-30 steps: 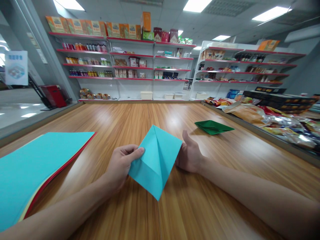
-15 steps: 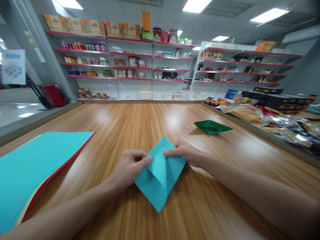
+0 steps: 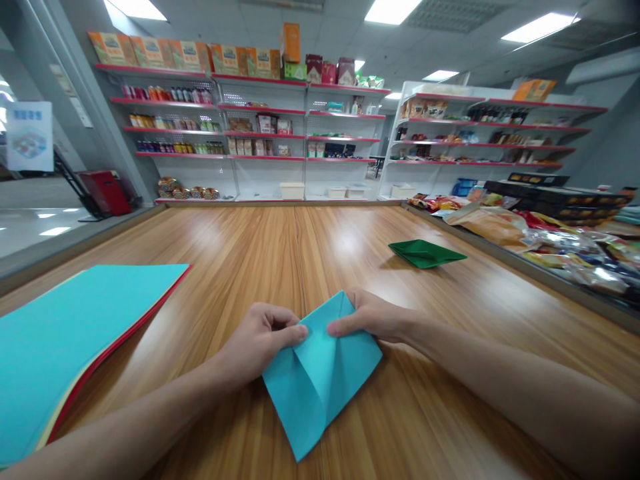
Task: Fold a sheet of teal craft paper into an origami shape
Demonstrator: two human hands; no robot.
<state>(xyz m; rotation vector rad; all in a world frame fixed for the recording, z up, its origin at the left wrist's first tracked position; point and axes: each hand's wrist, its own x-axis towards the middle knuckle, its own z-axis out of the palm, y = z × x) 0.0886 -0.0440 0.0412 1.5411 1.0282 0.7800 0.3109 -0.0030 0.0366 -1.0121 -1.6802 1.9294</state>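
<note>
A folded sheet of light blue paper (image 3: 320, 380), roughly diamond-shaped with a raised fold down its middle, is held between both hands above the wooden table (image 3: 250, 247). My left hand (image 3: 265, 340) pinches its upper left edge, thumb on top. My right hand (image 3: 373, 317) grips the upper right part, with the thumb pressed on the face near the centre fold; its other fingers are hidden behind the paper. Farther back on the right lies a folded green paper piece (image 3: 427, 253), apart from both hands.
A stack of coloured paper (image 3: 90, 333), blue on top with cream and red edges below, lies at the left. Packaged snacks (image 3: 500, 227) and dark boxes (image 3: 555, 200) fill the right side past the table's rim. Stocked shelves (image 3: 265, 137) stand behind.
My right hand, open beside the paper a second ago, has closed on it with the thumb on its face. The paper has moved lower and tilted, its bottom tip swinging left.
</note>
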